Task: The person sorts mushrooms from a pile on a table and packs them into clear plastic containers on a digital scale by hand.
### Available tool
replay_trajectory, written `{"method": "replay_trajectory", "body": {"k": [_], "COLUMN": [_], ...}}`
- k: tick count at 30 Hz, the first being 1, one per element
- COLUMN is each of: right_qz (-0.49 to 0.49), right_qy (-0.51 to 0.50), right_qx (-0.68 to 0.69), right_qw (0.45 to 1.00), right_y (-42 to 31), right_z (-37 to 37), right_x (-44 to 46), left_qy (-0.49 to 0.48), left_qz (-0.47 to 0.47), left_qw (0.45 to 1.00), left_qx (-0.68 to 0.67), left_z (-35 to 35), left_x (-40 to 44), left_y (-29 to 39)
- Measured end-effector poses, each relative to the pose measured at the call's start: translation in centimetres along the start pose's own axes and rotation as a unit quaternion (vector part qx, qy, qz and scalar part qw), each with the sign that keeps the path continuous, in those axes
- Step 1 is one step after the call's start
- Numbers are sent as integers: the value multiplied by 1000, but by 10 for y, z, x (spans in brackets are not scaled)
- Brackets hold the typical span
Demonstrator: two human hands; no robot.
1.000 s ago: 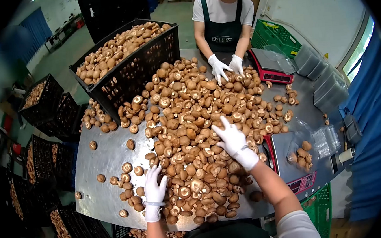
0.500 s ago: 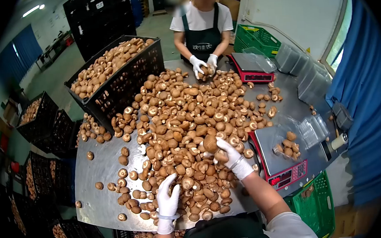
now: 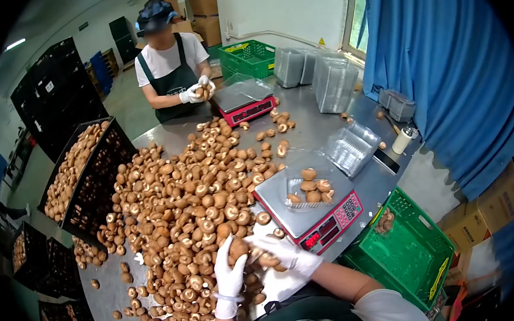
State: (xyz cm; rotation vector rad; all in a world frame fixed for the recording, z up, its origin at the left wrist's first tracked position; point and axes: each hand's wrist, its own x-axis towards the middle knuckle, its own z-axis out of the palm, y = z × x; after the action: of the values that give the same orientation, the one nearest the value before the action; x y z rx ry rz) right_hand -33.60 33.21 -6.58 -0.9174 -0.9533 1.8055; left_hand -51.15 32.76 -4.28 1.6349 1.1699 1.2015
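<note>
Both gloved hands are close together at the near edge of a large pile of brown mushrooms [image 3: 177, 208] on the metal table. My left hand [image 3: 228, 276] is curled around a large mushroom [image 3: 237, 250]. Just right of it, my right hand [image 3: 287, 254], somewhat blurred, has its fingers around mushrooms [image 3: 268, 260]. To the upper right stands a red scale [image 3: 308, 207] with a lit display. On its plate lies an open clear plastic tray [image 3: 290, 186] with several mushrooms [image 3: 310, 186] in it.
Across the table a co-worker [image 3: 173, 65] holds mushrooms beside a second red scale [image 3: 244, 102]. Stacked clear trays [image 3: 332, 83], a black crate of mushrooms [image 3: 85, 172] at left, a green crate [image 3: 397, 252] at lower right and a white roll [image 3: 403, 140] surround the work area.
The view has swung right. My right hand picked mushrooms from the pile and came beside my left hand, which now holds a mushroom. The co-worker lifted mushrooms from the pile.
</note>
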Motion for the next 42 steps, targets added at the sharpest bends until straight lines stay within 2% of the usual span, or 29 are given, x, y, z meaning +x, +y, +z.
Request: {"method": "replay_trajectory", "body": {"k": [1, 2, 3, 4, 6, 7, 8, 10, 12, 14, 17, 20, 24, 25, 26, 28, 29, 30, 32, 33, 34, 36, 37, 40, 42], "right_qz": [-39, -128, -119, -163, -232, -266, -298, -204, -193, -210, -289, -309, -289, -308, -250, -285, -263, -262, -265, -289, -331, -308, -293, -292, -266], "right_qy": [-3, -1, 55, 129, 250, 294, 289, 226, 196, 199, 243, 191, 41, -33, -65, -127, -130, -110, -79, -56, -23, -24, -32, -16, -4], "right_qx": [-42, -116, -104, -148, -296, -414, -520, -593, -675, -661, -650, -571, -507, -507, -523, -546, -559, -606, -705, -755, -728, -682, -668, -657, -603], "right_qw": [998, 985, 986, 967, 892, 819, 746, 746, 684, 693, 660, 736, 811, 804, 812, 778, 775, 743, 654, 586, 600, 663, 683, 694, 752], "right_y": [-25, -47, -66, -80, -108, -122, -123, -126, -119, -118, -124, -139, -131, -116, -104, -58, -47, -28, 3, 20, 33, 43, 40, 41, 42], "right_z": [-19, -40, -61, -82, -126, -137, -159, -174, -180, -187, -188, -158, -67, -51, -27, -2, 15, 26, 34, 33, 34, 24, 20, 2, -9], "right_x": [-10, -19, -27, -33, -32, -38, -36, -37, -37, -36, -34, -19, 17, 37, 52, 95, 109, 126, 154, 159, 155, 144, 134, 100, 80], "left_qy": [-8, -13, -17, -17, -16, -25, -37, -28, -73, -76, -47, -18, 49, 53, 63, 85, 101, 113, 130, 128, 130, 141, 138, 107, 79], "left_qz": [12, 9, 4, -4, 65, 90, 114, 174, 131, 126, 83, 54, -22, -44, -74, -130, -143, -165, -209, -211, -277, -227, -232, -245, -241], "left_qw": [1000, 1000, 999, 997, 998, 995, 992, 966, 957, 961, 977, 979, 987, 985, 986, 982, 980, 977, 969, 969, 951, 961, 958, 947, 949], "left_qx": [-6, 3, -38, -78, 7, 26, 47, 189, 248, 235, 193, 197, 153, 159, 134, 109, 97, 74, 24, 21, -38, -77, -98, -179, -187], "left_z": [18, 35, 56, 77, 118, 136, 153, 185, 209, 205, 186, 156, 115, 103, 90, 65, 56, 46, 27, 17, 9, -1, -7, -22, -30], "left_x": [12, 23, 36, 49, 74, 85, 96, 111, 106, 95, 64, 27, -23, -38, -47, -61, -72, -79, -89, -91, -95, -109, -109, -111, -106], "left_y": [2, 7, 14, 20, 17, 17, 18, 3, -20, -6, 4, 2, -8, -17, -15, -6, -15, -16, -19, -16, -17, -46, -46, -55, -57]}}
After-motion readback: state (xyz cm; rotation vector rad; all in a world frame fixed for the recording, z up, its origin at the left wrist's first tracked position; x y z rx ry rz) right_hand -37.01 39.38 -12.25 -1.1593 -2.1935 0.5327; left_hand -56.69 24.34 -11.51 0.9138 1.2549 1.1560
